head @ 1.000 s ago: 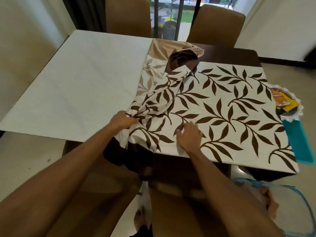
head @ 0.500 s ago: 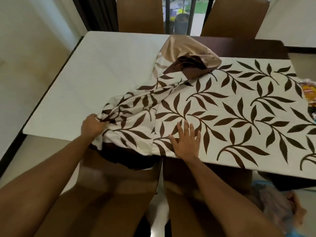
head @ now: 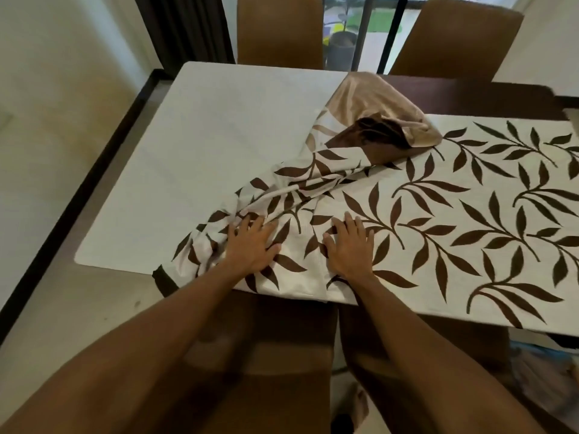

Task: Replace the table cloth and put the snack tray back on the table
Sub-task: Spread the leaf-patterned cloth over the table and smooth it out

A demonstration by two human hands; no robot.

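A cream table cloth with brown leaf print (head: 470,220) lies flat over the right part of the table (head: 238,158). Its left portion is bunched in folds, with a tan and brown underside turned up near the far edge (head: 376,120). My left hand (head: 250,245) lies flat with fingers spread on the bunched folds near the front edge. My right hand (head: 349,249) presses flat on the smooth cloth beside it. The left part of the table shows its bare white top. No snack tray is in view.
Two brown chairs (head: 280,29) (head: 457,39) stand at the far side before a glass door. Another brown chair (head: 266,355) sits under the near edge by my legs. A dark skirting line runs along the floor at left (head: 78,195).
My left hand let go of the gathered cloth edge and moved right, now resting flat on the folds. The view shifted left, taking the snack tray out of frame.
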